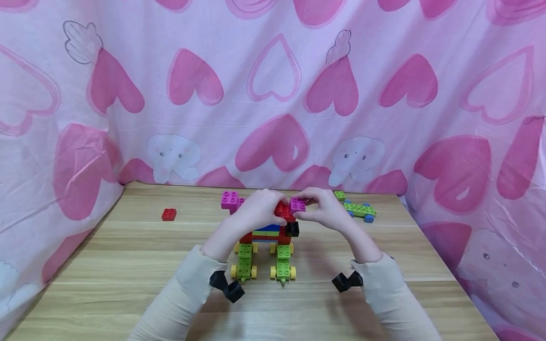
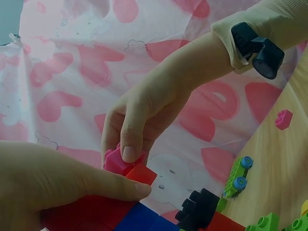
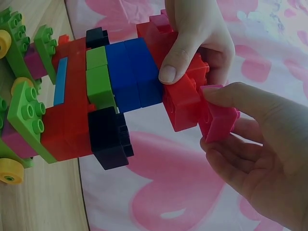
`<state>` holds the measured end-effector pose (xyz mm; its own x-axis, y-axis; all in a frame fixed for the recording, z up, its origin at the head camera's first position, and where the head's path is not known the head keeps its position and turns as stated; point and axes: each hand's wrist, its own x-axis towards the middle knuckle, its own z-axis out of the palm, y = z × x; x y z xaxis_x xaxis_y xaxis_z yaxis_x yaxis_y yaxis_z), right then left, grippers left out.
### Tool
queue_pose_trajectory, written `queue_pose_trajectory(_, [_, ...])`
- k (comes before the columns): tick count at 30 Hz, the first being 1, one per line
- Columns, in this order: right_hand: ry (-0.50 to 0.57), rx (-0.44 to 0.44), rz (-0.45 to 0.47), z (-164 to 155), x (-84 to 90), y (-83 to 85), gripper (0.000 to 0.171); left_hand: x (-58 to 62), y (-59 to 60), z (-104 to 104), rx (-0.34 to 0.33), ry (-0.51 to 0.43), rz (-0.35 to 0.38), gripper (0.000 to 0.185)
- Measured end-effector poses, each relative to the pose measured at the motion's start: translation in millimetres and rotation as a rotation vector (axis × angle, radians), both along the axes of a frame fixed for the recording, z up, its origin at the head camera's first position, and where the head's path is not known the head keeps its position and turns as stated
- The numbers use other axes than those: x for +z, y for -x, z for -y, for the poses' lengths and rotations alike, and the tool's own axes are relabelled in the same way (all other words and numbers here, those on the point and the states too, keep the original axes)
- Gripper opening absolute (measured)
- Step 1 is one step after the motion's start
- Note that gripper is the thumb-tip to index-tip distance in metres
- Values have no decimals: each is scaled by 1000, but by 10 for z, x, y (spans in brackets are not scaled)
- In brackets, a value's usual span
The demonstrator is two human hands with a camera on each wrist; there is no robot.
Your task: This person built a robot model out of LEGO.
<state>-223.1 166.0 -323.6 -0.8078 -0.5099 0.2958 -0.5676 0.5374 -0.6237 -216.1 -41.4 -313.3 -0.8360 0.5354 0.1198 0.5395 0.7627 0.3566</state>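
Note:
A tall toy block build stands in mid-table, with blue bricks [image 3: 127, 74] under a top row of red bricks [image 3: 180, 108]. Black bricks [image 3: 107, 139] stick out at its side. My left hand [image 1: 261, 208] grips the red top row, thumb laid along the near face. At the right end of that row, my right hand [image 1: 327, 210] pinches a pink brick [image 3: 219, 118] between thumb and fingers. This brick touches the red end; how firmly it is joined I cannot tell. More pink bricks [image 1: 230, 200] top the build's left end.
Green wheeled bases [image 1: 244, 268] with yellow wheels carry the build. A loose red brick [image 1: 168, 214] lies to the left. Behind on the right are a green car base [image 1: 360, 209] with blue wheels and a small green brick [image 1: 339, 195]. A heart-patterned curtain [image 1: 273, 142] borders the table.

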Motion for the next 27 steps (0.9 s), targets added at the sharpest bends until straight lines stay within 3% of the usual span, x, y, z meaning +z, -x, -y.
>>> queue_pose_trajectory(27, [-40,-18,-27,49,13,-36,33,4,-17,10,-2,-38,-10,47])
